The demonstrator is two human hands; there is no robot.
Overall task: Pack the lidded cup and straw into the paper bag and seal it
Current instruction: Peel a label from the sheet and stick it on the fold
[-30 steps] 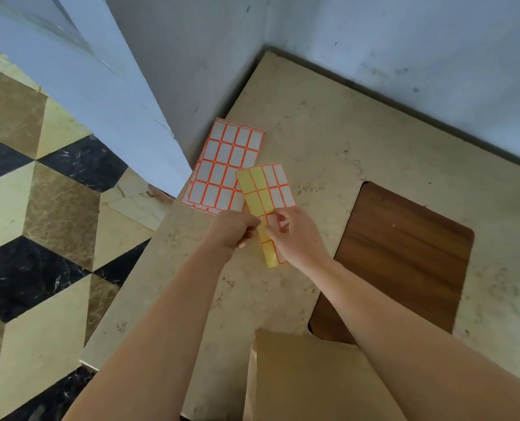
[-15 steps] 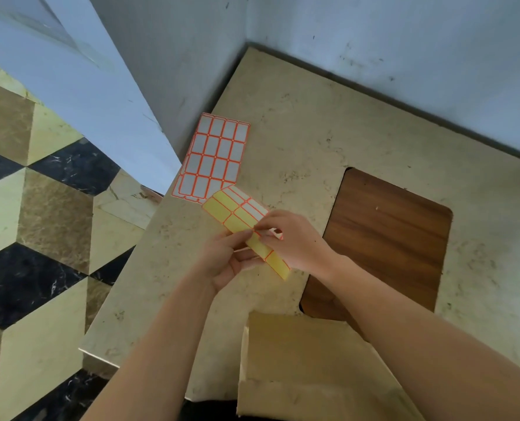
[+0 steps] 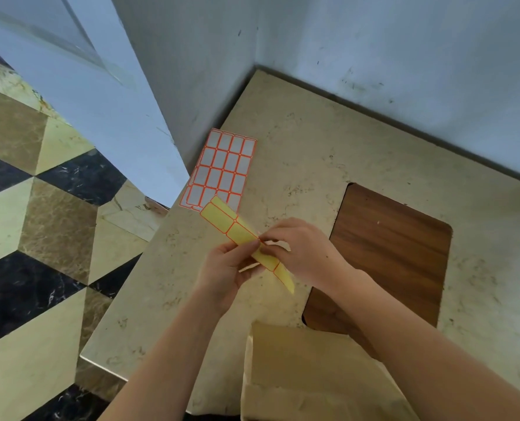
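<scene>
Above the middle of the bench (image 3: pixel 359 153), both bare hands are working a yellow label strip (image 3: pixel 240 235) held clear of the marble-look top. The left hand (image 3: pixel 226 273) is pinching the strip from below, thumb pressing on its face near the middle, so that grip is closed on the strip. The right hand (image 3: pixel 302 253) is coming in from the other side, fingertips (image 3: pixel 266 238) nipping at the strip's edge right beside the left thumb; its grip is closed on the strip too, though whether a single label is lifting away under those fingers is too small to tell. The strip is slanting from upper left to lower right, with orange outlines marking its label cells, and its lower end is poking out below the right hand.

Behind the strip, a full sheet of white labels (image 3: pixel 222 170) with an orange grid is lying flat on the bench, tucked against the wall corner. To the right, a dark wooden board (image 3: pixel 389 256) is resting flat on the bench. Down at the near edge, the paper bag (image 3: pixel 307 378) is sitting between the forearms, brown and creased, its top facing the camera. The lidded cup and straw are not showing anywhere, so whether they are in that bag cannot be told. Off the bench's left edge, patterned floor tiles (image 3: pixel 39 238) are showing.
</scene>
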